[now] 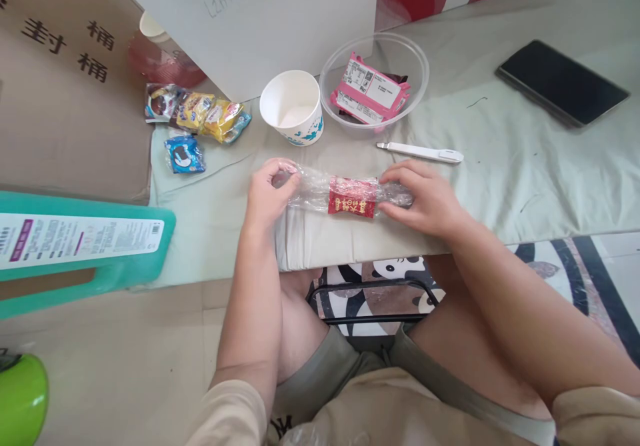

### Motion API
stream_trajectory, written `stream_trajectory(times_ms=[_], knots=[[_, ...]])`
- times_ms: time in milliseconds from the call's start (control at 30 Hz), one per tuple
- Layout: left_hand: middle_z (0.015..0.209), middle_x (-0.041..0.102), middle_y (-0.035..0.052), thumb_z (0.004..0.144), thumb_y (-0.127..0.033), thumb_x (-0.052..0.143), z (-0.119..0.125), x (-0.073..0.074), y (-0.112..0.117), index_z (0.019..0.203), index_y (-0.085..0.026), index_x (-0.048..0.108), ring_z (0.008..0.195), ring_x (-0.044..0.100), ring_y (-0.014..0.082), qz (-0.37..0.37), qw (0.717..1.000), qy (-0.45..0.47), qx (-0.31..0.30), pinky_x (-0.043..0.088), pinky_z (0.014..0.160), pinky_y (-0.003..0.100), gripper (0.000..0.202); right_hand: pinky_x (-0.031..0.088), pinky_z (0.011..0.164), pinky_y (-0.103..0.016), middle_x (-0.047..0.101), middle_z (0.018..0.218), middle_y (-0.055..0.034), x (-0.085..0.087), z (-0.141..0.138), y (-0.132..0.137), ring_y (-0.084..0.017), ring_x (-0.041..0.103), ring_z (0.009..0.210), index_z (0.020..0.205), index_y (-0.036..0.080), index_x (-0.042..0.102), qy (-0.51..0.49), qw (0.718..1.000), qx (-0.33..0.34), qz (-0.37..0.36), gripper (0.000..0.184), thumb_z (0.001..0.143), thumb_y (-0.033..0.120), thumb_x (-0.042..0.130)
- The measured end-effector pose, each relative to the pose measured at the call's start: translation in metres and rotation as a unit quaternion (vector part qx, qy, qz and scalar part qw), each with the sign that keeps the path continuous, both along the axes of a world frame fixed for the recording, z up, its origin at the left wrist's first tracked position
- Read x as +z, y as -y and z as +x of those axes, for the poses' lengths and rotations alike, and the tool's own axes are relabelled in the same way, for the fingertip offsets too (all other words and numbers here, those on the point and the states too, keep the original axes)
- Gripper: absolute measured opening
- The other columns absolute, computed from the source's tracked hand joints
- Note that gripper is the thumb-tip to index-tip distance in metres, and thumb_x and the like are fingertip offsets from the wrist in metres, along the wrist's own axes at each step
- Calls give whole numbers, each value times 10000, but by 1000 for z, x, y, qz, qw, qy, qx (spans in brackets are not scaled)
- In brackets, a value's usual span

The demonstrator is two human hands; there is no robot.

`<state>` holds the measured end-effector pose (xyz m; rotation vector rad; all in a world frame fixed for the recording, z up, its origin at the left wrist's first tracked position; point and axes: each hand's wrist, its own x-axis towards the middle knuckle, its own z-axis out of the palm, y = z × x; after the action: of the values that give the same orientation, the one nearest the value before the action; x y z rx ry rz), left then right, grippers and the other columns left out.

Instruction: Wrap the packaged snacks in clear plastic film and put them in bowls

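A clear plastic wrapper with a red labelled snack (353, 197) inside lies stretched along the table's front edge. My left hand (267, 196) pinches the wrapper's left end with curled fingers. My right hand (425, 199) is closed on the wrapper's right end, fingers pressing it against the pale cloth. Just behind the wrapper stand a white paper cup (293, 107) and a clear plastic bowl (417, 66) holding a pink packet (370, 91). A white utility knife (420, 153) lies just beyond my right hand.
Several small snack packets (200, 116) lie at the back left, with a blue one (184, 155) in front. A black phone (563, 83) rests far right. A cardboard box (60, 79) and a teal stool (85, 243) stand to the left. A white board (280, 13) leans behind the cup.
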<state>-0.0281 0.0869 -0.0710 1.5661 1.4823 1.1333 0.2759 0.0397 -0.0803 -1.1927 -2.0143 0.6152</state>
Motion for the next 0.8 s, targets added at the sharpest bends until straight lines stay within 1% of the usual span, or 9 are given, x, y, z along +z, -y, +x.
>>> stream_trajectory(times_ms=[100,200,267,367,433,567,667,733,800], knots=[[754,634,-6,730,-439,785,7,-1,-1,772,-231,566,611,565,113,2,991,123,45,442,558,236,305,531,874,-430,752,1015,-99,-1,-4,1,-250,700,937,867,236,664,-16,998,-53,-27,127,885,324,574],[708,613,-29,778,-526,784,14,-1,0,827,-250,525,453,408,70,-3,987,148,61,307,431,232,381,508,789,-399,733,872,-72,2,-7,2,-226,673,808,859,239,658,-42,990,-125,-44,126,900,321,571],[678,595,-34,798,-546,785,15,-1,0,847,-253,525,444,385,70,1,991,120,60,309,439,238,394,482,731,-382,695,781,-52,6,-7,2,-207,629,712,862,240,659,-44,982,-175,-55,133,910,336,579],[666,557,-28,814,-538,794,12,-4,-2,859,-250,538,524,475,105,13,994,86,65,397,525,253,389,472,723,-374,668,737,-37,11,-7,0,-194,614,682,844,241,655,-54,971,-226,-62,154,929,337,568],[676,535,-29,806,-537,806,8,-7,-5,862,-247,545,573,514,121,24,994,80,67,427,573,264,394,481,719,-368,654,712,-27,11,-5,-4,-190,627,675,842,239,663,-68,967,-235,-72,168,937,343,571],[685,522,-40,815,-556,795,1,-10,-10,881,-249,556,572,514,121,32,994,74,76,404,572,262,395,459,579,-342,561,624,10,4,-1,-18,-162,568,528,922,235,670,-120,953,-245,-132,229,961,446,591],[683,532,-39,817,-569,791,-1,-14,-13,894,-243,564,576,518,120,34,993,71,83,405,587,262,405,496,566,-342,609,712,2,-1,0,-31,-153,587,535,1001,238,636,-210,930,-272,-132,206,942,434,624],[687,537,-34,823,-573,785,-3,-18,-14,895,-239,564,594,530,125,36,993,66,89,417,604,263,407,569,668,-365,673,866,-25,1,-2,-35,-163,669,648,1011,238,603,-275,911,-289,-102,154,922,362,629],[722,551,-25,830,-559,780,-4,-22,-15,906,-235,561,638,548,132,45,991,53,112,438,633,265,398,596,826,-390,695,1014,-60,5,-5,-33,-187,728,847,992,235,582,-291,906,-305,-44,106,901,283,605]])
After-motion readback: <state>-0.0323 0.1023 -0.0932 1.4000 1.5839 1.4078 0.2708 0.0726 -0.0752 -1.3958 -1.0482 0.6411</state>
